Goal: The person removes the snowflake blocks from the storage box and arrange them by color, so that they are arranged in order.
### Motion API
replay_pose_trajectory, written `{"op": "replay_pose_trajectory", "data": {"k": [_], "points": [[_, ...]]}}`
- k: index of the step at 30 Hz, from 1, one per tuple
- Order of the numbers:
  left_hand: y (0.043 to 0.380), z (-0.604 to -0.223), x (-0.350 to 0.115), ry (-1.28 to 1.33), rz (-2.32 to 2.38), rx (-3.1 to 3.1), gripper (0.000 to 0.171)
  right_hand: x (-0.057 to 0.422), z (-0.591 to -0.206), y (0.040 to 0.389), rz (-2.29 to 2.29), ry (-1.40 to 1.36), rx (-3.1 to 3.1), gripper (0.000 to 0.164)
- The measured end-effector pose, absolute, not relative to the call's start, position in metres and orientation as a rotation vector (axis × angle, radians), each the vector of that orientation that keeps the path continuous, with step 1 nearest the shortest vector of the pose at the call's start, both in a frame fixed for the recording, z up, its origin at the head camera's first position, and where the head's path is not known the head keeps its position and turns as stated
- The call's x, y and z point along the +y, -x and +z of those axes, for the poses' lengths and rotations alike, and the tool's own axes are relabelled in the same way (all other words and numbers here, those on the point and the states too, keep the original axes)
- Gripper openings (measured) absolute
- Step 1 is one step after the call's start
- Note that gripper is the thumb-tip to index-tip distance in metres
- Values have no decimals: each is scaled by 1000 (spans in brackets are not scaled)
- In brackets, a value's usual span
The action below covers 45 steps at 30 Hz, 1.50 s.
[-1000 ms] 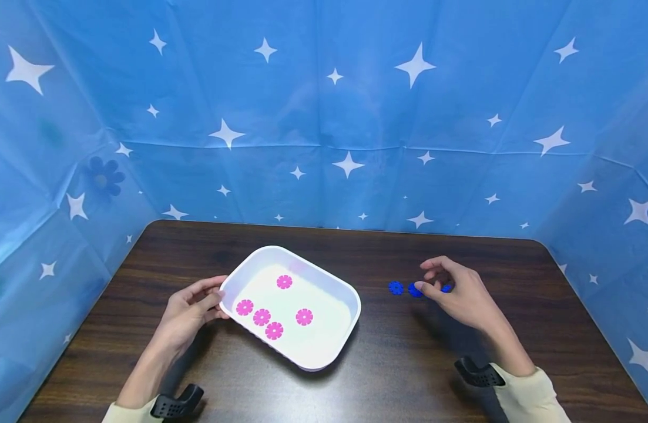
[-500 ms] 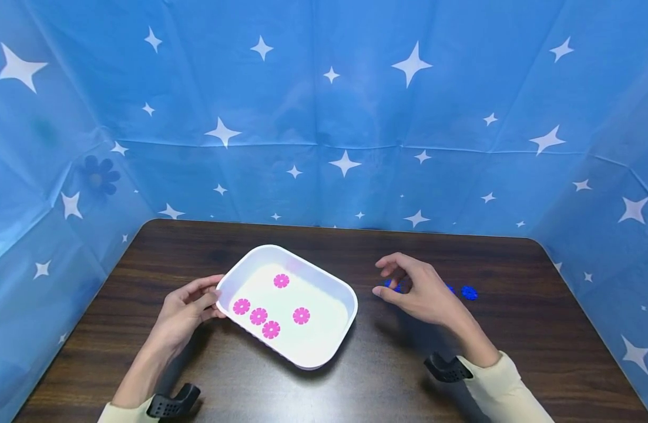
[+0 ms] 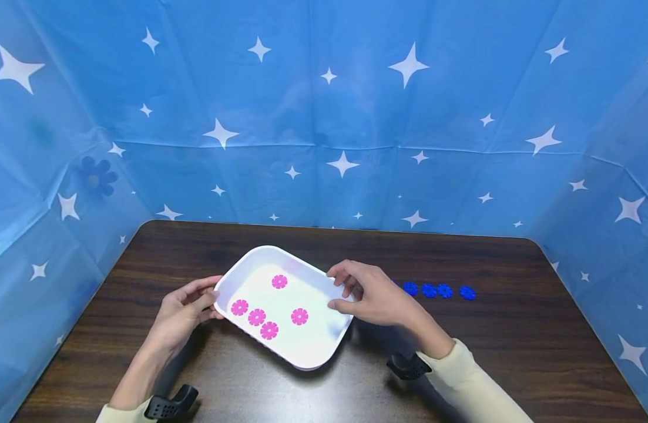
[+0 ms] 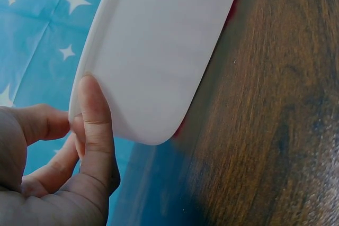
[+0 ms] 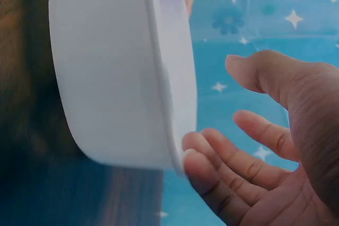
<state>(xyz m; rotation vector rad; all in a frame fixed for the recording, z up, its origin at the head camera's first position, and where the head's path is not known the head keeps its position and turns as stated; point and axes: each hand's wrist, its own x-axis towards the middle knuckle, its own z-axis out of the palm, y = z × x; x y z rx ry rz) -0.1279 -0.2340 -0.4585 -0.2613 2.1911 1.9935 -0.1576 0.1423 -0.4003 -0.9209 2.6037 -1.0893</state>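
Observation:
A white rectangular tray (image 3: 318,341) lies at a slant on the table, with several pink notched plastic discs (image 3: 269,330) on its floor. My left hand (image 3: 181,314) pinches its left corner rim; the left wrist view shows the thumb (image 4: 96,115) along the outer wall. At the tray's right end hovers my right hand (image 3: 379,296), thumb and fingers apart. In the right wrist view nothing sits between them, and some fingertips (image 5: 197,162) are close by the rim; whether they touch it I cannot tell. Several blue notched discs (image 3: 429,290) lie in a row right of that hand.
The dark wood table (image 3: 281,396) ends at a rounded back edge. Behind it and along both sides hangs a blue curtain (image 3: 313,106) with white stars. Black wrist bands (image 3: 171,403) are worn on both forearms.
My right hand has moved left, from over the blue discs to the tray's right end, uncovering the discs. My left hand has stayed on the tray's corner. The pink discs lie as before.

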Motion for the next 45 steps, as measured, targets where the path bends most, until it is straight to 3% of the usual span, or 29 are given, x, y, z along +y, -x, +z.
{"op": "replay_pose_trajectory", "data": {"k": [17, 32, 39, 45], "points": [[128, -460, -235, 248, 2019, 2175, 46, 85, -421, 168, -950, 916, 2483, 51], [128, -460, -235, 244, 2014, 2180, 46, 64, -441, 173, -762, 832, 2545, 58], [128, -461, -235, 241, 2002, 2197, 47, 59, -448, 171, -725, 905, 2542, 48], [128, -461, -235, 238, 1999, 2202, 46, 58, -448, 169, -738, 936, 2536, 30]]}}
